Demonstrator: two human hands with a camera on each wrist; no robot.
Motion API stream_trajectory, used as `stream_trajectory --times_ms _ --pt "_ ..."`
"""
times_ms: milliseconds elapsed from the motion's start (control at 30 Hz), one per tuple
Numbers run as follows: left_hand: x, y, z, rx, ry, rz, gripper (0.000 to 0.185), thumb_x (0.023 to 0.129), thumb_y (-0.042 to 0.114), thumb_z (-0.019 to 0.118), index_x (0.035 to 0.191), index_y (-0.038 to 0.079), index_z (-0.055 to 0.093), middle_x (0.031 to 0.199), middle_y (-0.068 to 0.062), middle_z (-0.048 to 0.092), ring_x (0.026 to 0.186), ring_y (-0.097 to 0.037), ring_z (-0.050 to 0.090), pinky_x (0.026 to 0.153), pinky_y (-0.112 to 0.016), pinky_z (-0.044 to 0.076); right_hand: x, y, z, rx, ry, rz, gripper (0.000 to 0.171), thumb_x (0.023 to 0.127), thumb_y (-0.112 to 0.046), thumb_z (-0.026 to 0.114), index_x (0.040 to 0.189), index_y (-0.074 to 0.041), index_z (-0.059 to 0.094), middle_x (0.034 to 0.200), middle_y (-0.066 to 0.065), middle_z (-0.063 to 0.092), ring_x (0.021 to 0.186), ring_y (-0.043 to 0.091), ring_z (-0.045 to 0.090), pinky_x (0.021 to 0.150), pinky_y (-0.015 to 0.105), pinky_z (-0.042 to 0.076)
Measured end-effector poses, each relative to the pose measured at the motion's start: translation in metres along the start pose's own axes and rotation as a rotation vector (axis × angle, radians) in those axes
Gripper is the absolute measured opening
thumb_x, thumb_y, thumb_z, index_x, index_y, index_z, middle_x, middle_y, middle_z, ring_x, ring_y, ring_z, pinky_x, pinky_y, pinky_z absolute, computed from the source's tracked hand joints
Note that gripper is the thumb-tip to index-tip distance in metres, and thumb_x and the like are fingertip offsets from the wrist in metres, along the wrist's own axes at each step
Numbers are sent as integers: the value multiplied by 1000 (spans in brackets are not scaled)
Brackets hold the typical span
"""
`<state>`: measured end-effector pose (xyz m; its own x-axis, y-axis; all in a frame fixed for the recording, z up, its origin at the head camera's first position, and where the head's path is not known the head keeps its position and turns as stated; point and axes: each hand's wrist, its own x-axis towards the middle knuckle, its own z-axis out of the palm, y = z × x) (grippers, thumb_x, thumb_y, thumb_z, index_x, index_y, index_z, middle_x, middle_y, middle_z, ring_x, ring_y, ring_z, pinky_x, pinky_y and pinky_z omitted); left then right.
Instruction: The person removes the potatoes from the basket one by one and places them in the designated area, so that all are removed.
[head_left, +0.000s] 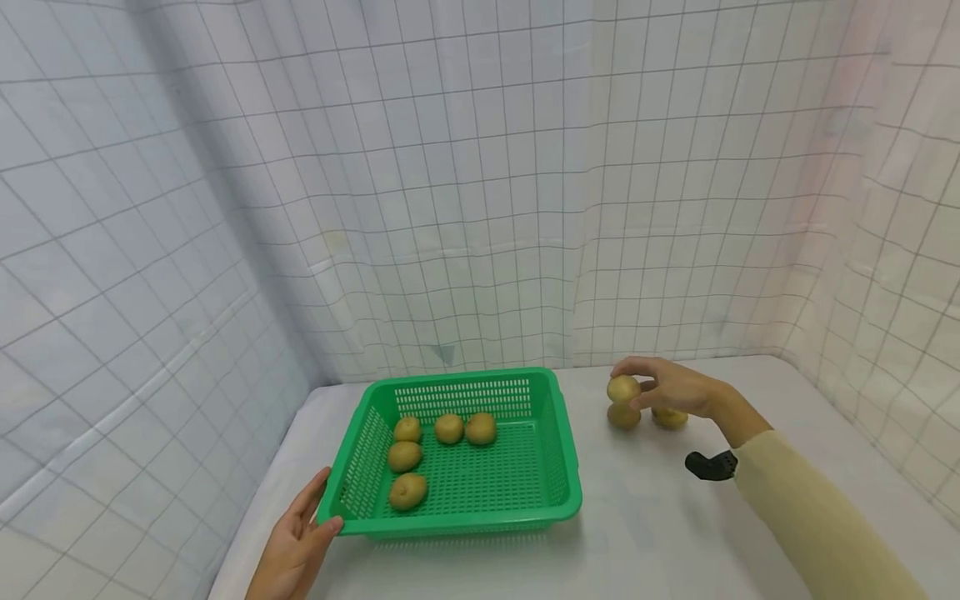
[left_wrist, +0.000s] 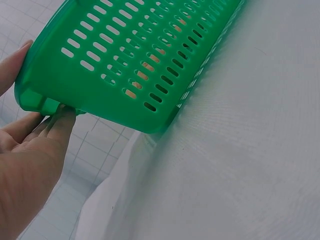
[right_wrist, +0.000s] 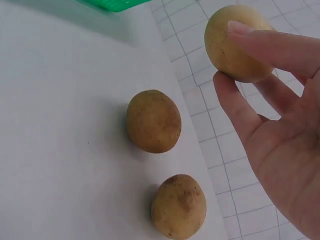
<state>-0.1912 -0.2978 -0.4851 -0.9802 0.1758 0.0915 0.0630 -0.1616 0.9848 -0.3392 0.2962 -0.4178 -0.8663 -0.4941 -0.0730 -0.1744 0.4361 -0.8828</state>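
Note:
My right hand (head_left: 681, 388) pinches a potato (right_wrist: 225, 55) between thumb and fingertips, lifted above the table. Below it, two more potatoes lie on the white surface: one potato (right_wrist: 154, 121) nearer the basket and another potato (right_wrist: 179, 210) farther off. At the left, my left hand (head_left: 294, 546) grips the near-left corner of a green plastic basket (head_left: 450, 527), thumb on the rim and fingers underneath, as the left wrist view shows. Several potatoes (head_left: 407, 492) lie inside, mostly along the basket's left and back.
A white table (head_left: 637, 533) carries the basket and the loose potatoes. White grid-patterned sheets (head_left: 465, 208) rise behind it and on both sides. A small black object (head_left: 711, 466) shows beside the right sleeve.

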Motion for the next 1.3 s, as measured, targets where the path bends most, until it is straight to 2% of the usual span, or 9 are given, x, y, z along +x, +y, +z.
stream_trajectory --times_ms 167,367,467,667,833,933,1167,1300 --pt "0 -1 0 12 17 -6 82 106 -1 54 163 -3 -4 167 -28 -13 126 11 46 102 -18 45 -9 12 -8 68 62 -1 52 94 -2 73 142 -6 53 144 17 47 127 37 51 101 49 50" --pt "1 0 0 9 8 9 81 106 -2 54 163 -4 -4 166 -29 -12 127 9 47 103 -19 45 -23 24 -18 65 137 2 59 94 -3 75 146 -2 47 145 19 47 129 39 48 103 44 47" --pt "1 0 -1 3 -2 21 81 105 -3 53 162 -4 -4 166 -30 -13 128 8 48 103 -19 45 -28 32 -23 63 165 5 58 94 -3 74 146 -1 47 148 20 44 133 41 44 106 46 44" --pt "1 -1 -1 19 4 17 81 105 -3 54 163 -4 -4 166 -29 -13 127 9 48 103 -19 46 -40 46 -30 47 219 24 59 96 -7 74 148 -1 46 151 21 41 134 42 43 105 42 45" --pt "1 0 0 13 12 -1 82 105 -2 54 163 -3 -3 167 -28 -13 126 9 48 102 -19 46 -51 60 -34 -1 277 38 63 96 -11 75 150 1 43 155 25 37 138 47 37 107 53 41" --pt "1 -1 1 0 -6 1 81 106 -2 53 163 -3 -4 167 -27 -14 128 9 46 103 -19 45 -58 70 -35 -34 304 55 64 97 -12 74 150 3 42 155 28 37 141 50 32 107 58 39" --pt "2 -2 -1 -34 -48 72 77 106 -7 49 163 -4 -2 166 -28 -12 136 4 42 108 -21 41 -68 93 -37 -11 344 113 64 98 -12 73 150 5 40 156 31 32 143 50 26 106 54 41" --pt "1 -2 -3 -54 -53 81 77 105 -9 48 162 -6 -4 165 -29 -14 136 1 43 109 -22 41 -72 101 -32 -25 364 143 65 97 -10 73 150 7 39 156 34 30 143 52 25 107 56 39"
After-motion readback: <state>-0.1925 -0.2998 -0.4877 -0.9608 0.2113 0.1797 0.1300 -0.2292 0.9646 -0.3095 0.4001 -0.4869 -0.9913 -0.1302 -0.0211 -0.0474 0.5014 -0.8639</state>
